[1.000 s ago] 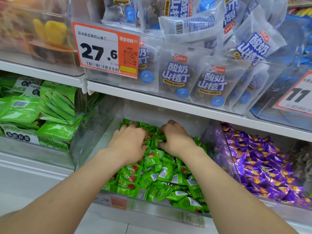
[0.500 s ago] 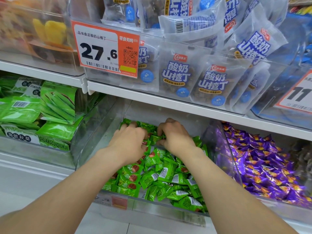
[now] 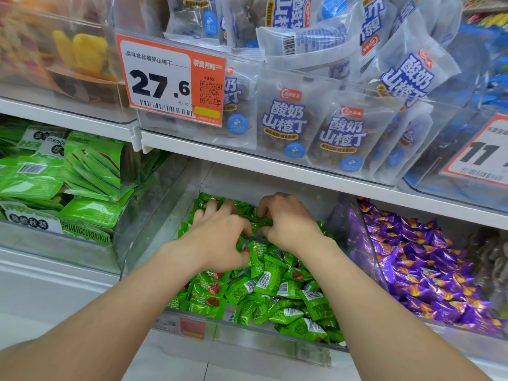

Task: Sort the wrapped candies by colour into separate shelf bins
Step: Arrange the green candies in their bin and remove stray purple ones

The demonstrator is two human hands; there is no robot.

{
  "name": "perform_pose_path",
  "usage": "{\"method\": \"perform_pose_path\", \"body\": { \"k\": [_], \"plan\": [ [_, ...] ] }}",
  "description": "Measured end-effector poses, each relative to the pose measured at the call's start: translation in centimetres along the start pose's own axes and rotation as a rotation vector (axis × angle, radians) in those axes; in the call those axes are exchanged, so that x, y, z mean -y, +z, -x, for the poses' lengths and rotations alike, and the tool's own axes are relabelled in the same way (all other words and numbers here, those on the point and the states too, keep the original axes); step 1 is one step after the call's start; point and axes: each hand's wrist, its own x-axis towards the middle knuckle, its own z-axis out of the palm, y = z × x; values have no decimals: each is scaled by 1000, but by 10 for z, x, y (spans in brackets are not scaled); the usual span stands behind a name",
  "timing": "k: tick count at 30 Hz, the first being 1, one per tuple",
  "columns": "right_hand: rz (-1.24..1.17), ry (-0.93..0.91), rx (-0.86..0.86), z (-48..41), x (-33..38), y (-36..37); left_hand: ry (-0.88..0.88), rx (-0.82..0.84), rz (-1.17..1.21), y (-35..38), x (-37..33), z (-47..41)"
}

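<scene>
Head view: both hands are deep in the middle bin, at the back of the heap of green candies. Compared with a second ago, the hands have drawn together. There was a gap of candies between them, and now the fingertips nearly meet over one spot.

The right hand has its fingers and thumb bent narrow and pinches a green wrapper between them. The left hand lies knuckles up with its fingers curled down into the heap. Whether it grips anything I cannot tell, since the fingertips are buried.

My reading is that the hands are gathering or picking through the rear candies, perhaps hunting a stray colour. None shows among the green, so this bin looks sorted.

The purple candies fill the bin just to the right, kept apart by a clear wall. No green piece is visible among them.

The candies are small pillow-shaped packs in glossy crinkled film with crimped ends and printed barcodes. They lie loose and would probably slip and rustle under the fingers. The bins are clear hard plastic with rounded corners, tilted forward on a white shelf.

Above sit frosted white packets behind an orange price tag. To the left are flat green bags.
</scene>
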Motion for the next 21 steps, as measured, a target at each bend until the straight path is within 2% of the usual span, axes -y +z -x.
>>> {"method": "perform_pose_path", "body": {
  "k": [4, 6, 10, 16, 21],
  "plan": [
    [-26, 21, -11, 4, -1, -3, 27, 61, -69, 2, -2, 1],
    [-42, 40, 75, 9, -2, -1, 35, 48, -68, 2, -2, 0],
    [74, -13, 238, 20, 0, 9, 30, 32, -41, -2, -3, 2],
    [67, -11, 157, 21, 7, 9, 9, 34, 11, -5, -1, 5],
    [36, -49, 61, 27, 4, -5, -46, -146, 187, -4, 0, -3]
  ]
}}
